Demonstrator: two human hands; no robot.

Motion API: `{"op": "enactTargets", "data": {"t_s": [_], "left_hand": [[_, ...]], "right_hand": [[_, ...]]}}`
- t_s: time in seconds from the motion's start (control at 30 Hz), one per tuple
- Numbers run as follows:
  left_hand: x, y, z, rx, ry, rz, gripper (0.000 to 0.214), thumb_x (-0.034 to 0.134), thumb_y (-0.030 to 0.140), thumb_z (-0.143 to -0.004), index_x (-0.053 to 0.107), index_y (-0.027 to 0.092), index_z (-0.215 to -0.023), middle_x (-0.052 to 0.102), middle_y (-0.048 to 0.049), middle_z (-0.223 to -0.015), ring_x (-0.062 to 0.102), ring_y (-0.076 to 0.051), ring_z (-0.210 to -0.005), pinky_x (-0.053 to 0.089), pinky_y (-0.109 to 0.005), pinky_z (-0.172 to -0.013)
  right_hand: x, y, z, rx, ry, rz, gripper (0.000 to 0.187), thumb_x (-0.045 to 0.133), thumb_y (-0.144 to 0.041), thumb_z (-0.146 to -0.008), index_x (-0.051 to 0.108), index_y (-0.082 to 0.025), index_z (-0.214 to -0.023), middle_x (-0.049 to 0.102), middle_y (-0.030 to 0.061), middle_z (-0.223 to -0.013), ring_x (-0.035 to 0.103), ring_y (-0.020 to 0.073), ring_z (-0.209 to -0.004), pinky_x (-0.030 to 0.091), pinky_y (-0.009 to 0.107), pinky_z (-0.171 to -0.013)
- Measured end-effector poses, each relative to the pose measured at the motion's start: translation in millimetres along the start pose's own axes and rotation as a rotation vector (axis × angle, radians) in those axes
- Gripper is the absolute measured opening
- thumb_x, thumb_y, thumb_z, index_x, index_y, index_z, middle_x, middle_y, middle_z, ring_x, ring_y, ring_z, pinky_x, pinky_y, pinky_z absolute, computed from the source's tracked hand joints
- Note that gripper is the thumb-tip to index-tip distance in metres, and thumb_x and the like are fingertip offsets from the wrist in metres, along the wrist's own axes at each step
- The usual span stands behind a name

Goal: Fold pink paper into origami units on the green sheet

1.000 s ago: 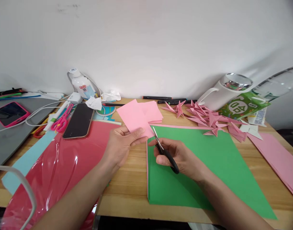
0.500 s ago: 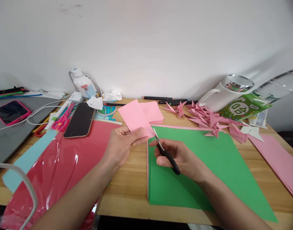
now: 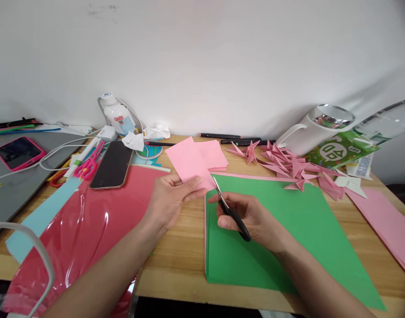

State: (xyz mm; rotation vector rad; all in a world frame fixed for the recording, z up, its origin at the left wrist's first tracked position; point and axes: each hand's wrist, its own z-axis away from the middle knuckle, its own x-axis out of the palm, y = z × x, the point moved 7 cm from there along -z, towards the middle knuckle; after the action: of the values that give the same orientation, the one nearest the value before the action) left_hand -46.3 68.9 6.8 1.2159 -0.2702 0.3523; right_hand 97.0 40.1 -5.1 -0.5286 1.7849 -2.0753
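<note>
Between thumb and fingers, my left hand (image 3: 174, 194) pinches a pink piece of paper (image 3: 189, 161) by its lower edge, tilted above the table. My right hand (image 3: 247, 216) is closed around the black handles of a pair of scissors (image 3: 234, 216). The scissors' blades point up and left, their tips close to the paper's right corner; I cannot tell whether they touch it. A small stack of pink paper squares (image 3: 216, 155) lies behind the held piece, partly hidden by it. Below my right hand lie green sheets (image 3: 288, 229) with pink paper under them.
Folded pink paper pieces (image 3: 295, 165) are heaped before a white mug (image 3: 316, 130) at the right. Pink sheets (image 3: 388, 221) lie at the right edge. A phone (image 3: 111, 165), pink scissors (image 3: 91, 163) and a red plastic-wrapped pack (image 3: 99, 221) are on the left, by a white bottle (image 3: 118, 117).
The whole view has shifted slightly, so everything appears a little further right. Both hands keep their hold on the paper and the scissors, with almost no change in pose.
</note>
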Motion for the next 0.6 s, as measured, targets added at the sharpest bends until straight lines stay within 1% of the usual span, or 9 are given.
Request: {"op": "enactTargets", "data": {"t_s": [0.2,0.4,0.6], "left_hand": [[-0.5,-0.1,-0.3,0.003,-0.007,0.006,0.02,0.081,0.019,-0.057,0.072,0.011,-0.073,0.074,-0.0069,-0.08,0.069,-0.019,-0.077,0.058,-0.028,-0.073],[0.1,-0.6,0.2,0.001,-0.015,0.028,0.016,0.08,0.017,-0.059,0.072,0.01,-0.071,0.073,-0.006,-0.076,0.069,-0.016,-0.074,0.058,-0.024,-0.07],[-0.2,-0.8,-0.1,0.009,-0.033,0.03,0.014,0.079,0.017,-0.06,0.073,0.011,-0.072,0.073,-0.0048,-0.074,0.068,-0.015,-0.072,0.058,-0.024,-0.07]], "right_hand": [[0.4,1.2,0.0,0.014,0.006,-0.013,0.036,0.071,-0.04,-0.073,0.062,-0.018,-0.1,0.047,-0.0045,-0.063,0.038,0.0077,-0.054,0.031,0.023,-0.051],[0.0,2.6,0.0,0.027,0.01,-0.021,0.035,0.071,-0.038,-0.072,0.063,-0.018,-0.1,0.045,-0.0054,-0.062,0.034,0.0071,-0.053,0.029,0.023,-0.051],[-0.6,3.5,0.1,0.044,0.038,-0.028,0.035,0.073,-0.039,-0.07,0.064,-0.018,-0.096,0.041,-0.0054,-0.061,0.031,0.0072,-0.053,0.028,0.022,-0.05]]}}
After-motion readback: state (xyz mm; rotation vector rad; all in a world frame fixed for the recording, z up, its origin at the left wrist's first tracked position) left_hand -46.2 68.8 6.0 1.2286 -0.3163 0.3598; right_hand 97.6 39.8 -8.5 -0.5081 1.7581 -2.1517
